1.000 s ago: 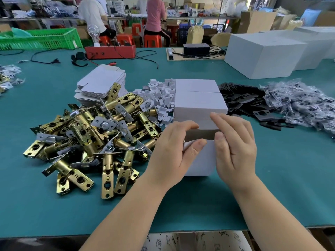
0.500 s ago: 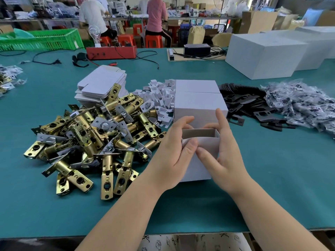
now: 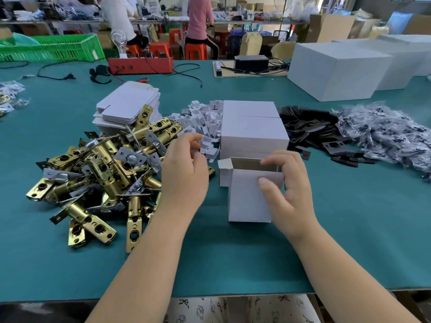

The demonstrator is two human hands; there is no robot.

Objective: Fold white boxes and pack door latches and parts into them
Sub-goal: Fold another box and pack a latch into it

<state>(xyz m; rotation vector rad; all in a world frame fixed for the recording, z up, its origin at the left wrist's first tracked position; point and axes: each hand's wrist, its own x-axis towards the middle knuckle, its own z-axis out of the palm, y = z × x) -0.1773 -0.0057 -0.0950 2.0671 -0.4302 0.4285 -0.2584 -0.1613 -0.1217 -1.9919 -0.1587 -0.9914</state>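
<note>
My right hand point(image 3: 288, 187) grips the small open-topped white cardboard box point(image 3: 248, 197) standing on the green table point(image 3: 349, 229), thumb on its front wall, fingers over the rim. My left hand point(image 3: 186, 169), loosely curled, hovers beside the heap of brass door latches point(image 3: 98, 173).

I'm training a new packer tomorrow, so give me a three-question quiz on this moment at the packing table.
1. True or false: the small white box in front of the person stands with its top open.
2. Which hand grips that box? A) left hand B) right hand C) both
3. Fill in: the left hand reaches toward the pile of small white ____ pieces beside the brass latches.

Key:
1. True; its top flaps are not folded shut.
2. B; the right hand pinches the box's rim while the left hand is off it.
3. Card.
</note>
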